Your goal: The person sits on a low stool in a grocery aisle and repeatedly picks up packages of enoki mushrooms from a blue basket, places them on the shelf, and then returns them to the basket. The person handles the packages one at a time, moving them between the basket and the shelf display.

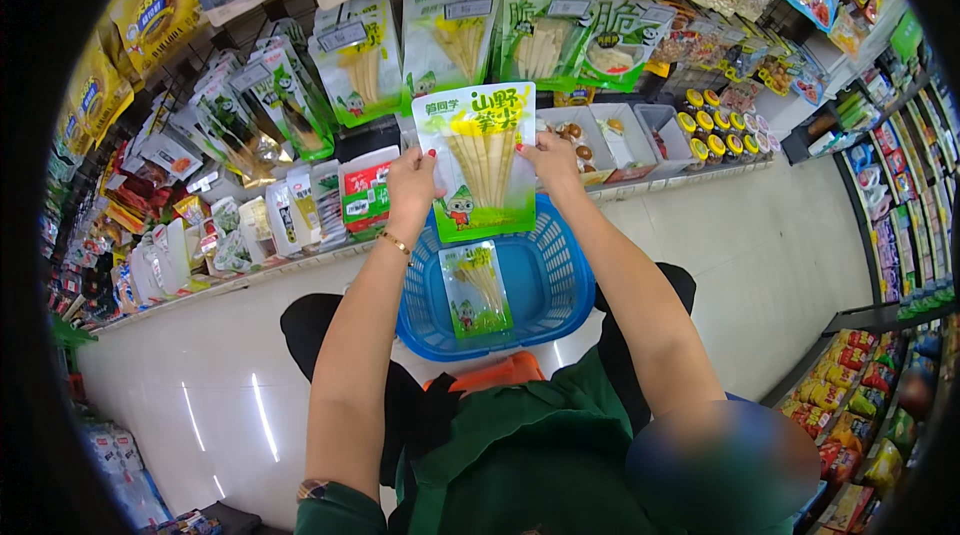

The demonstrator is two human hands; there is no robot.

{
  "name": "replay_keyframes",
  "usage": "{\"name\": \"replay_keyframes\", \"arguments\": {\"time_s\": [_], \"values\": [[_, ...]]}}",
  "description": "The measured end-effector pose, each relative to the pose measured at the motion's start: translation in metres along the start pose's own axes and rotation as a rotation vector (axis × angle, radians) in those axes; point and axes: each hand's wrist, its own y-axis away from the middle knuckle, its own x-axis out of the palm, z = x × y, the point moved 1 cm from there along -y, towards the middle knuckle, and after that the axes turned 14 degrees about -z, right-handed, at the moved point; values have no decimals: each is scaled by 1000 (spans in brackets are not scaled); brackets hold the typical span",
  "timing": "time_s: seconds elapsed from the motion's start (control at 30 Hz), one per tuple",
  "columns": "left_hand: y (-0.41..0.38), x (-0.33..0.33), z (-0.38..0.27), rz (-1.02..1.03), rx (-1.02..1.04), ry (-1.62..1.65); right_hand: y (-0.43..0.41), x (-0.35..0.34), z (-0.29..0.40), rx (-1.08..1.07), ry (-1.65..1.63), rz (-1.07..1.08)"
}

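Between both hands I hold up a green and white pouch of bamboo shoots (480, 167), its printed front facing me. My left hand (412, 186) pinches the pouch's left edge, and my right hand (553, 160) grips its right edge. Below it stands a blue plastic basket (574, 287) with slatted walls. A second, similar pouch (476, 287) lies inside the basket, its top close under the held one. Ahead of my hands, pouches of the same look (450, 40) hang on the rack.
Hanging snack packs (356, 59) line the rack. Along the bottom shelf are a red and green carton (366, 194), white bins (611, 141) and yellow-lidded jars (712, 126). An orange stool (487, 374) shows behind the basket. More stocked shelves (847, 400) stand to the right.
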Motion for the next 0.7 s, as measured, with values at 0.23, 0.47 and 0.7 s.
{"name": "replay_keyframes", "arguments": {"time_s": [0.23, 0.47, 0.7], "values": [[20, -7, 43, 20, -84, -39, 28, -8, -41, 59, 189, 101], [44, -9, 87, 26, -245, -51, 68, -4, -80, 213, 55, 82], [59, -1, 144, 29, -335, -97, 95, -11, -108, 245, 280, 145]]}}
